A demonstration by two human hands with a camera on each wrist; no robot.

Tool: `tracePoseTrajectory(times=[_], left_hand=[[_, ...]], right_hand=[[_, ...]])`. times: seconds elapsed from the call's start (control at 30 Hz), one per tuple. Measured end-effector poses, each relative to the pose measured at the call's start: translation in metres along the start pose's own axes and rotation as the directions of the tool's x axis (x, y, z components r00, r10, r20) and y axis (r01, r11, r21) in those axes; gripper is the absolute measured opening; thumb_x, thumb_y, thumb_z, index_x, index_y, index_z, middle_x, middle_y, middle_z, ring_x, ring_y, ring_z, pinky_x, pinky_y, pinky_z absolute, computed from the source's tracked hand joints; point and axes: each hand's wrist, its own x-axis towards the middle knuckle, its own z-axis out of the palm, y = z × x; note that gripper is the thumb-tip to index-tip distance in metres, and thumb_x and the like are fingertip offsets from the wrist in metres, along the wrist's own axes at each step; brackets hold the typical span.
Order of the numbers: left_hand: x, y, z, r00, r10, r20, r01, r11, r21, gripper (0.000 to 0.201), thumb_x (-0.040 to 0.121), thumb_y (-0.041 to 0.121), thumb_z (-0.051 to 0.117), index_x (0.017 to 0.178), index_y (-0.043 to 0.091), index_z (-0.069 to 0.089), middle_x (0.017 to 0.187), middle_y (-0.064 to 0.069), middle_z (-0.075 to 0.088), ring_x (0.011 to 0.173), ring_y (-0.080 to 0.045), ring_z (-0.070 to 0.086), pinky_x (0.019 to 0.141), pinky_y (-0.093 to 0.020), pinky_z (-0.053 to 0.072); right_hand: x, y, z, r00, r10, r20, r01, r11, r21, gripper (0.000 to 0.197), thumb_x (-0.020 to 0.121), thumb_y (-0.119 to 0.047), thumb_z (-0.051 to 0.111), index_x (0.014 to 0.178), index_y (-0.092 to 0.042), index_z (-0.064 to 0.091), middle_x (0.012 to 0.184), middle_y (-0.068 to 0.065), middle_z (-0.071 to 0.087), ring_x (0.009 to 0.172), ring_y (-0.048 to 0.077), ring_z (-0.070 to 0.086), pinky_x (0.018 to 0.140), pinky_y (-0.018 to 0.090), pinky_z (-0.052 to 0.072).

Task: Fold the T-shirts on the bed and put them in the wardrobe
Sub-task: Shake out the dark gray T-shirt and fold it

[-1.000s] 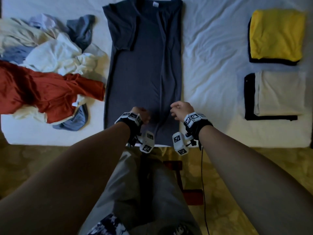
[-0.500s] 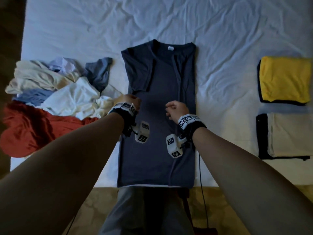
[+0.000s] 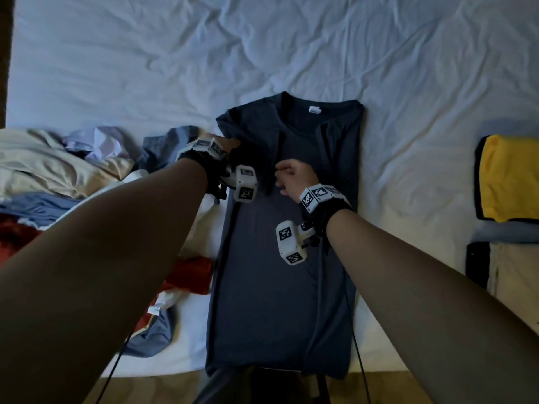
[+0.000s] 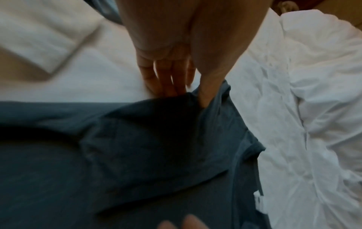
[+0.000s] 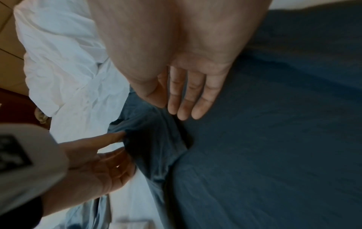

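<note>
**A:** What do you have on the head view?

**B:** I see the dark blue T-shirt (image 3: 280,258) lying flat on the bed (image 3: 204,53), neck end away from me, both sides already folded inward so it forms a long strip. Its hem reaches the near edge of the bed.

**A:** And the left hand?

**B:** My left hand (image 3: 230,144) is at the shirt's left shoulder. On the left wrist view the thumb (image 4: 207,86) lies on top of the fabric and the fingers (image 4: 166,83) go under the edge, so it pinches the folded sleeve part there.

**A:** The right one?

**B:** My right hand (image 3: 293,176) hovers over the chest area, just right of the folded sleeve. On the right wrist view its fingers (image 5: 188,96) are straight and together, holding nothing. I cannot tell whether the fingertips touch the cloth.

**A:** Anything else on the bed?

**B:** A loose pile of clothes (image 3: 73,170) sits to the left of the shirt: cream, pale blue, white, with a red garment (image 3: 186,275) nearest me. At the right edge lies a folded yellow T-shirt (image 3: 507,176) on top of something dark, and nearer me a folded cream T-shirt (image 3: 513,272), also on a dark piece. Both stacks are well apart from the blue shirt.
</note>
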Motion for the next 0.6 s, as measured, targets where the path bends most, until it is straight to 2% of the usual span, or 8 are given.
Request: tracePoseTrajectory(times=[0.07,0.1,0.17,0.23,0.37,0.47,0.57,0.6], left_hand=[[0.008,-0.002,-0.008,0.992,0.010,0.125,-0.010,1.000,-0.002,0.032,0.096,0.040,0.051,0.120,0.019,0.055,0.117,-0.007,0.059,0.103,-0.028,0.059,0.090,-0.041,0.051],[0.003,0.001,-0.008,0.991,0.010,0.135,-0.002,0.999,-0.054,0.029,0.097,0.035,0.052,0.120,0.017,0.056,0.114,-0.009,0.061,0.098,-0.030,0.060,0.083,-0.041,0.054],[-0.006,0.002,-0.008,0.989,0.052,0.137,-0.042,0.996,-0.075,0.014,0.096,0.019,0.056,0.107,0.010,0.055,0.097,-0.016,0.062,0.081,-0.031,0.064,0.056,-0.036,0.057],[-0.010,0.000,-0.005,0.992,0.035,0.120,-0.019,0.992,-0.125,0.004,0.097,0.011,0.052,0.096,0.011,0.048,0.090,-0.016,0.060,0.074,-0.031,0.063,0.044,-0.032,0.053],[-0.026,0.010,-0.001,0.976,0.143,0.165,-0.117,0.980,-0.159,0.018,0.096,0.007,0.052,0.112,0.012,0.047,0.099,-0.020,0.060,0.083,-0.036,0.065,0.051,-0.040,0.057],[-0.040,0.022,0.009,0.942,0.213,0.259,-0.173,0.970,-0.170,0.022,0.095,0.009,0.055,0.114,0.016,0.049,0.098,-0.019,0.061,0.083,-0.036,0.066,0.058,-0.052,0.058],[-0.053,0.038,0.023,0.897,0.255,0.360,-0.226,0.967,-0.121,0.017,0.096,0.019,0.057,0.112,0.023,0.052,0.090,-0.009,0.062,0.073,-0.026,0.065,0.058,-0.044,0.060],[-0.057,0.042,0.028,0.895,0.239,0.377,-0.209,0.971,-0.119,0.015,0.097,0.024,0.056,0.112,0.024,0.054,0.089,-0.006,0.062,0.074,-0.024,0.065,0.061,-0.043,0.060]], right_hand=[[0.006,-0.006,0.005,1.000,0.005,-0.004,-0.005,1.000,0.009,0.015,0.091,-0.013,0.057,0.100,-0.023,0.063,0.084,-0.001,0.068,0.082,0.020,0.069,0.072,0.035,0.059],[0.008,-0.008,0.009,1.000,0.003,-0.004,-0.003,1.000,0.016,0.015,0.091,-0.013,0.057,0.100,-0.022,0.064,0.084,-0.001,0.068,0.082,0.020,0.069,0.072,0.035,0.059],[0.010,-0.014,0.015,1.000,0.001,0.004,-0.002,0.999,0.036,0.016,0.090,-0.013,0.056,0.101,-0.022,0.063,0.087,0.002,0.069,0.082,0.020,0.069,0.073,0.036,0.061],[0.009,-0.024,0.020,1.000,0.008,0.026,-0.010,0.997,0.074,0.018,0.091,-0.011,0.056,0.105,-0.021,0.063,0.098,0.006,0.070,0.084,0.019,0.068,0.076,0.037,0.060],[0.002,-0.041,0.023,0.987,0.051,0.153,-0.074,0.986,0.148,0.046,0.089,-0.013,0.061,0.134,-0.019,0.052,0.128,0.003,0.059,0.108,0.020,0.060,0.089,0.037,0.055],[-0.005,-0.049,0.020,0.983,0.029,0.181,-0.052,0.991,0.122,0.070,0.081,-0.018,0.071,0.144,-0.027,0.041,0.129,-0.002,0.058,0.114,0.018,0.057,0.099,0.038,0.050],[-0.007,-0.051,0.012,0.998,0.016,0.068,-0.027,0.984,0.175,0.042,0.088,-0.019,0.069,0.127,-0.023,0.054,0.106,0.000,0.067,0.093,0.013,0.064,0.084,0.027,0.055],[-0.006,-0.050,0.009,1.000,0.024,0.003,-0.024,0.990,0.139,0.032,0.091,-0.025,0.065,0.122,-0.020,0.058,0.105,0.005,0.069,0.092,0.018,0.066,0.084,0.032,0.056]])
